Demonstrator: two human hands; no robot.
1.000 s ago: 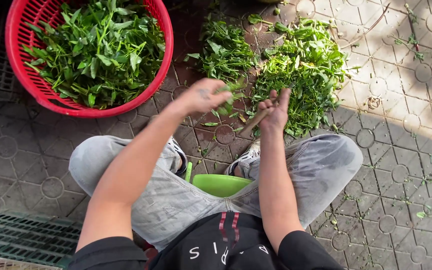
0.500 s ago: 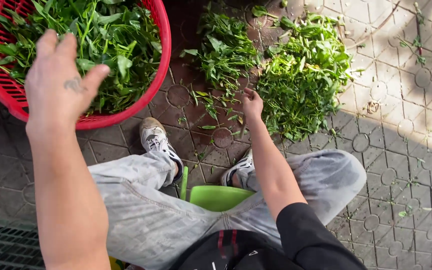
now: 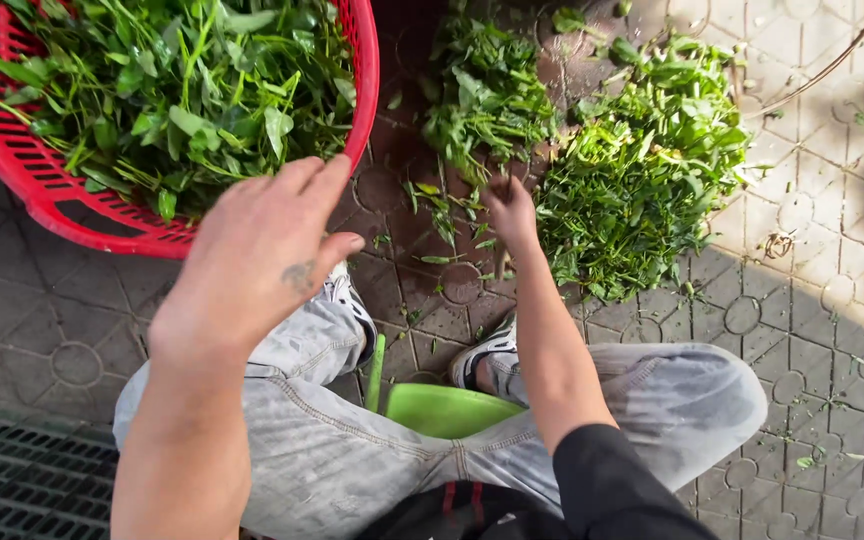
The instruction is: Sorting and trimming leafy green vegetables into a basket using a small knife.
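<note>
left hand (image 3: 262, 260) open, empty, beside red basket (image 3: 42, 190); right hand (image 3: 510, 210) closed into the loose greens (image 3: 642, 170)

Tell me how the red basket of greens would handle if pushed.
The red basket likely slides rather than tips, being wide and low. Its heaped leafy greens look light and floppy, so loose leaves may spill. The perforated plastic wall probably flexes.

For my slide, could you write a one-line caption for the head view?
Seated person's left hand near red basket of leaves; right hand at leaf pile.
</note>
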